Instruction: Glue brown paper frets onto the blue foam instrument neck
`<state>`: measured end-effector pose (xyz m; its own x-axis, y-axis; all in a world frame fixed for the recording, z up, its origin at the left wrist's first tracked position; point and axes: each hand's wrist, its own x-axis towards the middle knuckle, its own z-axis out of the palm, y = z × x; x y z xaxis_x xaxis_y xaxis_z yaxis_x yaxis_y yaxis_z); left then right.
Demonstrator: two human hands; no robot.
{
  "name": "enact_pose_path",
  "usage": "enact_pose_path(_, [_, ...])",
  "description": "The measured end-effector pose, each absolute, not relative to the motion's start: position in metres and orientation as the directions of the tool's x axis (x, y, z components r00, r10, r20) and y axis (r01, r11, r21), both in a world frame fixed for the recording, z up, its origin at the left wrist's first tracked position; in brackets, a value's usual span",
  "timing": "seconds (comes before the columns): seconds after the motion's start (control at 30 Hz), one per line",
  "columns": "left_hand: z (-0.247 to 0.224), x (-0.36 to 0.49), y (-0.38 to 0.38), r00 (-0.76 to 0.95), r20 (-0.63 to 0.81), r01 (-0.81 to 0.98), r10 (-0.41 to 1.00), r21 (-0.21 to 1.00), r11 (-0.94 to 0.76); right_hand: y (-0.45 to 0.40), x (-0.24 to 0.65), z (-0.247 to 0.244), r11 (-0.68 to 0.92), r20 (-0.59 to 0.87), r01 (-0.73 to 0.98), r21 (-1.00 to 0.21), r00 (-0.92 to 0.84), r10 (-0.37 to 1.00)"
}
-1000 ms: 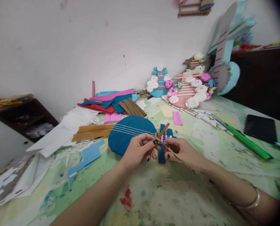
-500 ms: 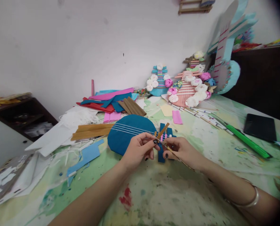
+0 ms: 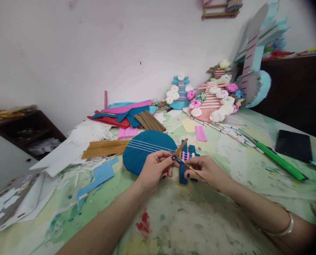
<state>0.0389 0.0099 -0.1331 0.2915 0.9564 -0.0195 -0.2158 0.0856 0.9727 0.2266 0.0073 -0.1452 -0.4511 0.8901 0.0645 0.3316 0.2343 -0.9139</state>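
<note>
A narrow tan paper strip is pinched between the thumb and fingers of my left hand, its free end pointing up and right. My right hand grips a slim gold-brown metallic tool, perhaps tweezers. The tool's tip meets the strip by my left fingertips. Just behind both hands lies a dark blue paper-covered instrument model, with a rounded body, white strings and a neck with blue crossbars. Pink and white bands show on that neck, partly covered by my fingers.
Tan crepe paper and a light blue paper scrap lie at left. Coloured crepe sheets are piled at the back. Flower-decorated models lean by the wall. A green cutter and a black tablet-like object are at right.
My right hand and the tool have shifted slightly, with the tool's tip now reaching a little further left past the strip. The left hand keeps its pinch; the view has tilted slightly.
</note>
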Motion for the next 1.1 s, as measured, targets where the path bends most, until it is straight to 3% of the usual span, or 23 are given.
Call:
enact_pose_path(0.27, [-0.135, 0.039, 0.009, 0.314, -0.022, -0.222, 0.949, 0.97, 0.095, 0.011, 0.228, -0.15, 0.24, 0.055, 0.383, -0.892, -0.435, 0.899])
enact_pose_path(0.43, [-0.135, 0.038, 0.01, 0.326, -0.018, -0.213, 0.945, 0.973, 0.092, 0.008, 0.223, -0.145, 0.225, 0.098, 0.249, -0.942, -0.436, 0.894])
enact_pose_path(0.53, [-0.131, 0.033, 0.015, 0.288, -0.017, -0.195, 0.957, 0.978, 0.076, 0.012, 0.23, -0.136, 0.205, 0.127, 0.254, -0.945, -0.292, 0.948])
enact_pose_path(0.6, [-0.128, 0.028, 0.019, 0.251, -0.001, -0.191, 0.968, 0.98, 0.05, 0.02, 0.242, -0.13, 0.189, 0.158, 0.445, -0.875, -0.108, 0.982])
enact_pose_path(0.67, [-0.125, 0.024, 0.022, 0.227, 0.014, -0.181, 0.974, 0.983, 0.028, 0.029, 0.257, -0.127, 0.115, 0.218, 0.73, -0.673, 0.048, 0.975])
enact_pose_path(0.73, [-0.125, 0.021, 0.026, 0.225, 0.015, -0.156, 0.974, 0.988, 0.021, 0.038, 0.269, -0.127, 0.009, 0.254, 0.891, -0.455, 0.12, 0.96])
enact_pose_path(0.83, [-0.129, 0.02, 0.03, 0.223, 0.037, -0.089, 0.974, 0.996, -0.018, 0.048, 0.28, -0.135, -0.082, 0.23, 0.937, -0.339, 0.167, 0.959])
enact_pose_path(0.9, [-0.133, 0.02, 0.033, 0.185, 0.13, 0.057, 0.974, 0.988, -0.143, 0.052, 0.282, -0.142, -0.125, 0.204, 0.948, -0.292, 0.189, 0.96])
enact_pose_path(1.0, [-0.137, 0.019, 0.035, 0.11, 0.292, 0.334, 0.95, 0.889, -0.312, 0.056, 0.283, -0.148, -0.149, 0.185, 0.956, -0.253, 0.199, 0.962])
enact_pose_path(1.1, [-0.136, 0.019, 0.036, 0.057, 0.388, 0.478, 0.92, 0.799, -0.366, 0.058, 0.286, -0.146, -0.126, 0.204, 0.961, -0.245, 0.178, 0.963])
